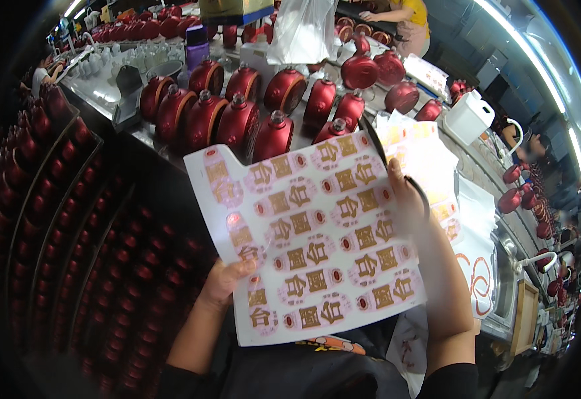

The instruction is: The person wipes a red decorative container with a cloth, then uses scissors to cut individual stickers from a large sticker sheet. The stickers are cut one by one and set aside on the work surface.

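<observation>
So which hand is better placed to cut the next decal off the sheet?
Probably the right hand: it holds black scissors at the decal sheet's upper right edge, while the left hand grips its lower left edge.

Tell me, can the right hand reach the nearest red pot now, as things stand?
Probably not at once. The right hand grips the sticker sheet at its right edge together with black scissors. The nearest red pot stands just beyond the sheet's top edge, close, but that hand is full.

Head-worn fisheye, looking steeply down, close over lap and workbench (137, 136)
</observation>
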`<control>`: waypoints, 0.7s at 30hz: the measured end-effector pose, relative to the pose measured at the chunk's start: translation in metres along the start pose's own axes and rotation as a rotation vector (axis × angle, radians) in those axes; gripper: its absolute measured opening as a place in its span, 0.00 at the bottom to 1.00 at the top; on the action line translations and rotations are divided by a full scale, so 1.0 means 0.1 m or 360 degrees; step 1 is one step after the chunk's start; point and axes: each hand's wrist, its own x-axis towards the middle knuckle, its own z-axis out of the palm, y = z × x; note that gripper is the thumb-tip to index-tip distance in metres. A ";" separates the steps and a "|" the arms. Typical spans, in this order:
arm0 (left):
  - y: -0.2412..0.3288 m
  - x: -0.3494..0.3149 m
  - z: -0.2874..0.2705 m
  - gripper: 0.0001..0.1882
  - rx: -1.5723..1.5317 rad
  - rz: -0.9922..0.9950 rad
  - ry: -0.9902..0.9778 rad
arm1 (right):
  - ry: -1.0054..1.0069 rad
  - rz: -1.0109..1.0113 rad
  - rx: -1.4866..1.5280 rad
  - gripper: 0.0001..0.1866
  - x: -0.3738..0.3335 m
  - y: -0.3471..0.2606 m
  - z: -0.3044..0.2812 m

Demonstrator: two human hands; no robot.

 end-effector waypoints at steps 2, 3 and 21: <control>0.02 0.00 0.02 0.30 -0.0019 -0.0011 0.0002 | -0.0066 -0.0011 -0.0091 0.39 0.07 0.00 -0.07; 0.03 0.03 0.03 0.31 -0.0001 0.0004 0.0022 | -0.0009 -0.0152 -0.0090 0.39 0.10 -0.01 -0.11; 0.17 -0.02 0.04 0.27 -0.0079 -0.0030 0.0109 | -0.0188 -0.0168 0.0552 0.35 0.23 0.00 -0.05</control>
